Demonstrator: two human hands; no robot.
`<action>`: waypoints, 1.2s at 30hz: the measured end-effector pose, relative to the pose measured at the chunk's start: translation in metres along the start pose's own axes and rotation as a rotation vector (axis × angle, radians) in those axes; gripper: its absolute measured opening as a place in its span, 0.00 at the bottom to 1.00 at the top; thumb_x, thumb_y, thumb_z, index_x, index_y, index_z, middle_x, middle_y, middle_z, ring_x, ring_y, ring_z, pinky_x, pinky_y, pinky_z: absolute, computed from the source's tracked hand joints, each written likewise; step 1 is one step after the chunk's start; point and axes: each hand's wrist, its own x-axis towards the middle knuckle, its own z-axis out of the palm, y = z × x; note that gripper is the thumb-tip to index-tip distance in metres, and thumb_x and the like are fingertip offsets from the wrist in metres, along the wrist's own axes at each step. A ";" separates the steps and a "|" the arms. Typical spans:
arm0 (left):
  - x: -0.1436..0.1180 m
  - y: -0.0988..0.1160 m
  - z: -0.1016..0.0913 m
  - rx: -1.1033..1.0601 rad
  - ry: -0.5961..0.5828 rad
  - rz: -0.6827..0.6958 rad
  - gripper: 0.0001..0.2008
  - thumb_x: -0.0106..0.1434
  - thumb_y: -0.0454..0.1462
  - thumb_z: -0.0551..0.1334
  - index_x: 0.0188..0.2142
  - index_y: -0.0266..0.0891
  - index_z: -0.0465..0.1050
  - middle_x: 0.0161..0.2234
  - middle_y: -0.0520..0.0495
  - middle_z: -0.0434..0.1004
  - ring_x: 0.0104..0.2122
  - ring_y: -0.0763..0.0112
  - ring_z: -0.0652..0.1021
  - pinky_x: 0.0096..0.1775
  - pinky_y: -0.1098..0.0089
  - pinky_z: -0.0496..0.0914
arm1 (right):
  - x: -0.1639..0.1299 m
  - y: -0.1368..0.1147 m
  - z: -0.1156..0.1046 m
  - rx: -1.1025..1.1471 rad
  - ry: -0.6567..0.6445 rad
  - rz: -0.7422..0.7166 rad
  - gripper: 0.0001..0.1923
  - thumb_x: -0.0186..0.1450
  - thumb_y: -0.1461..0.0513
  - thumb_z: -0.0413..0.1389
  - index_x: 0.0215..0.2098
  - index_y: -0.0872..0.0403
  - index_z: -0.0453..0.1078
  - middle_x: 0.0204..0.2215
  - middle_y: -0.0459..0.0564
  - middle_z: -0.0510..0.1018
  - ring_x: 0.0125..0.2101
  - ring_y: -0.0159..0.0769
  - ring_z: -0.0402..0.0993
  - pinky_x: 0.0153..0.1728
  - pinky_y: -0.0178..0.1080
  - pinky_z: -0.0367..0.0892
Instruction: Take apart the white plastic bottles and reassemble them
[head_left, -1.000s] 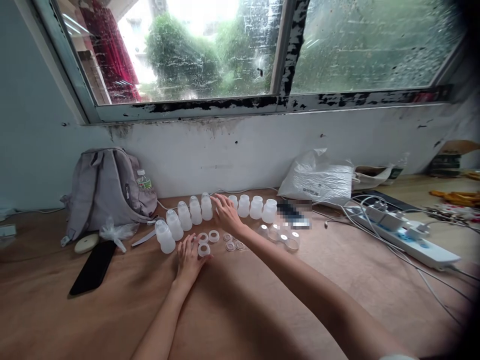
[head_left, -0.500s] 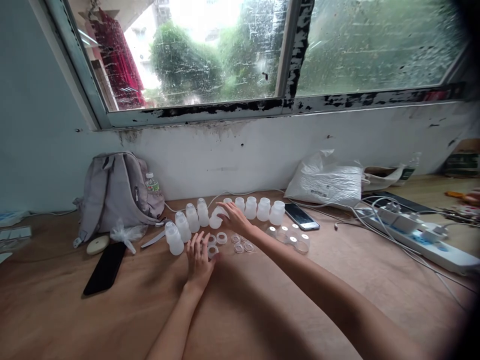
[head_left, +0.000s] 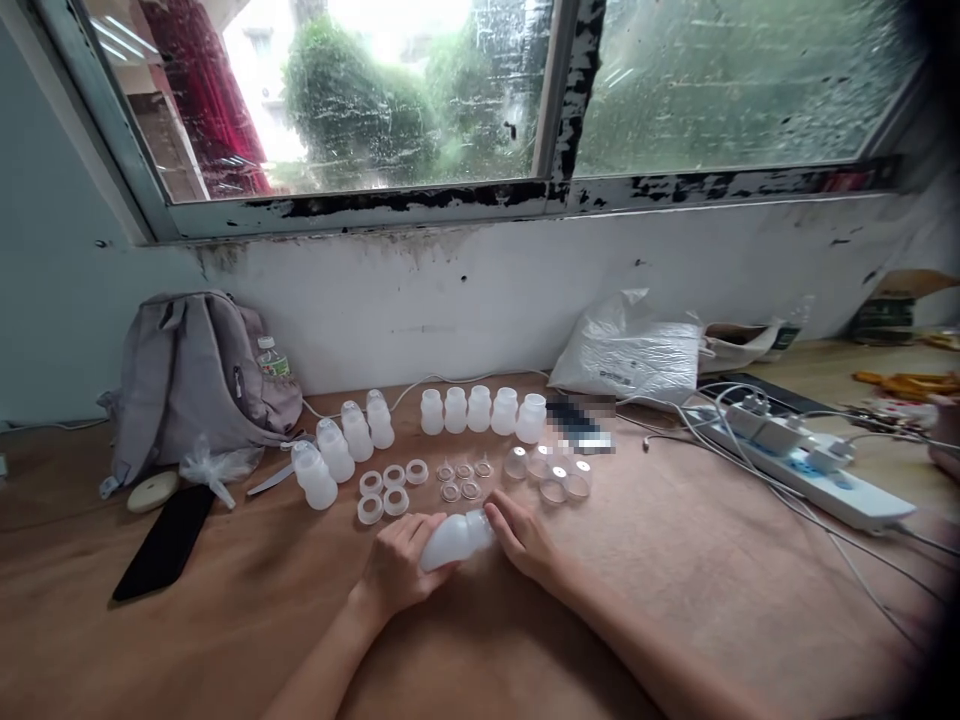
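Observation:
A frosted white baby bottle (head_left: 451, 541) lies on its side between my hands, low over the front of the table. My left hand (head_left: 399, 566) is wrapped around its base end. At the neck end, the fingers of my right hand (head_left: 523, 538) are closed on it and partly hide it. Just beyond are several white collar rings (head_left: 394, 477), beside several clear silicone nipples (head_left: 464, 469). Farther right lie several clear round caps (head_left: 553, 488). Several bottles with clear caps (head_left: 334, 452) stand in a slanted line at left; a row of open-topped bottles (head_left: 478, 410) stands behind.
A grey backpack (head_left: 191, 370), a black phone (head_left: 163, 545) and a knotted plastic bag (head_left: 219, 468) are on the left. To the right are a silver-white parcel bag (head_left: 630, 350), a blurred-out phone (head_left: 581, 425) and a power strip (head_left: 810, 470) with tangled cables.
The bottle that my right hand was at near the back row is now between both hands, closer to me. My left hand has moved from the rings onto it. The view has shifted.

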 end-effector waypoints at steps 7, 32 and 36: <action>0.002 0.011 0.004 -0.090 -0.021 0.009 0.22 0.55 0.45 0.57 0.47 0.37 0.64 0.37 0.41 0.74 0.34 0.64 0.75 0.36 0.66 0.70 | -0.005 0.007 -0.009 -0.027 0.044 -0.114 0.15 0.65 0.62 0.37 0.21 0.52 0.54 0.14 0.43 0.60 0.14 0.28 0.57 0.19 0.33 0.53; 0.013 0.028 -0.008 -1.016 -0.411 -0.550 0.19 0.49 0.46 0.61 0.32 0.31 0.72 0.24 0.51 0.69 0.23 0.75 0.68 0.24 0.75 0.60 | -0.006 0.018 -0.019 -0.054 0.179 -0.283 0.19 0.63 0.64 0.35 0.18 0.52 0.56 0.14 0.47 0.64 0.15 0.30 0.58 0.20 0.36 0.53; 0.011 0.025 -0.009 -0.822 -0.379 -0.478 0.17 0.51 0.44 0.60 0.37 0.34 0.72 0.27 0.50 0.73 0.25 0.73 0.71 0.26 0.75 0.63 | -0.005 0.020 -0.024 -0.029 0.209 -0.208 0.19 0.64 0.63 0.34 0.19 0.53 0.57 0.14 0.46 0.63 0.15 0.30 0.58 0.20 0.35 0.53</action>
